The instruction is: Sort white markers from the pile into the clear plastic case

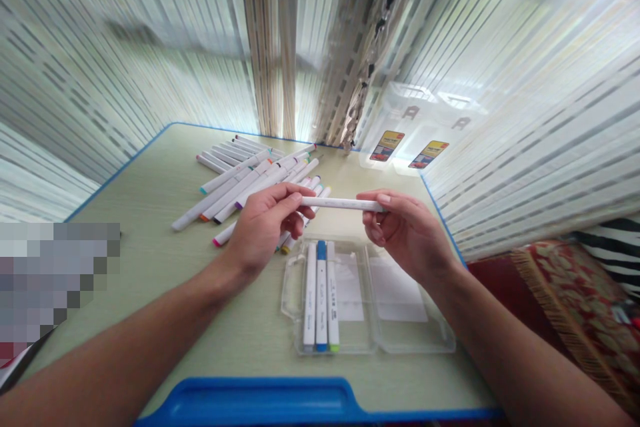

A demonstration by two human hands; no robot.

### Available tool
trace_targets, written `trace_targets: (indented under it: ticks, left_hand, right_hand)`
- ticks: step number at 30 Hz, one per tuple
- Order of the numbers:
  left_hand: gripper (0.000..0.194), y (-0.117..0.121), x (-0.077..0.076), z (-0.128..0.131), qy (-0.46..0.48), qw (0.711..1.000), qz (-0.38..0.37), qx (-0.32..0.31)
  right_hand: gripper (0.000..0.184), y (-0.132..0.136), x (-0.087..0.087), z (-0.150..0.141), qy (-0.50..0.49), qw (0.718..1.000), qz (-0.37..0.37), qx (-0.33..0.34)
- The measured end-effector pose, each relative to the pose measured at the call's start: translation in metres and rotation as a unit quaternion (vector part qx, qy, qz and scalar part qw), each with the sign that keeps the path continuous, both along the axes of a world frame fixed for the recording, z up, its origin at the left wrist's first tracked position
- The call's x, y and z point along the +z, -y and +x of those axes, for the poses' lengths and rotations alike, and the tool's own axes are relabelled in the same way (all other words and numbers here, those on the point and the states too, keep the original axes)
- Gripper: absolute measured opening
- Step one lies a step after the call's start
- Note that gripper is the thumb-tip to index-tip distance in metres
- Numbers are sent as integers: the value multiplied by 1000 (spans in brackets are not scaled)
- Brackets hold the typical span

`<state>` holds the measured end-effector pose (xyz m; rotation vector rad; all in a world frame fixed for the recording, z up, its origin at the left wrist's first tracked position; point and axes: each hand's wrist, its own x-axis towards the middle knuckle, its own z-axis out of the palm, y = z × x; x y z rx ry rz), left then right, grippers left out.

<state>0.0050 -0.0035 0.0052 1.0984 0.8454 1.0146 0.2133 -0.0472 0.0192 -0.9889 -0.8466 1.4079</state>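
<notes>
A white marker (340, 203) is held level above the table between both hands. My left hand (273, 217) pinches its left end and my right hand (400, 217) pinches its right end; the fingers cover both tips. Below the hands lies an open clear plastic case (370, 340). In its left half several markers stand side by side: a grey-ended marker (309, 300), a blue marker (321, 300) and a green-ended marker (333, 300). Beyond my left hand is a loose pile of white markers (250, 180) with coloured ends, partly hidden by that hand.
The pale green table (150, 287) has a blue rim and a blue moulded tray (260, 400) along its near edge. Two clear cases with labels (407, 140) stand at the far right corner. Striped curtains (200, 47) hang behind. A red patterned cloth (565, 300) lies at right.
</notes>
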Motion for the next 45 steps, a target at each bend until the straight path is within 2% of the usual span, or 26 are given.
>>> trace_targets:
  ticks: [7,13,27,31,34,38,41,45]
  left_hand:
    - [16,0,-2,-1,10,1000,5,-7]
    - [22,4,2,-1,28,999,21,-17]
    - [22,6,5,-1,-68,994,82,4]
    - [22,6,5,-2,-86,992,93,-6]
    - [18,6,6,-2,-93,990,103,-15]
    - [16,7,7,-1,-114,986,114,-32]
    - [17,9,7,1,-132,984,110,-52]
    - [17,13,7,2,-136,981,105,-84]
  right_hand:
    - [15,-3,-4,3,-3,999,-14,-36]
    - [14,-5,-9,6,5,998,-21,-53]
    - [9,-3,-10,2,59,997,10,-44]
    - [13,-2,-11,2,112,993,27,-30]
    - [21,0,-11,2,209,977,46,-19]
    - [24,3,-9,0,346,935,67,-26]
    - [22,5,-7,-1,387,918,80,-16]
    - [22,7,-8,-3,401,911,90,29]
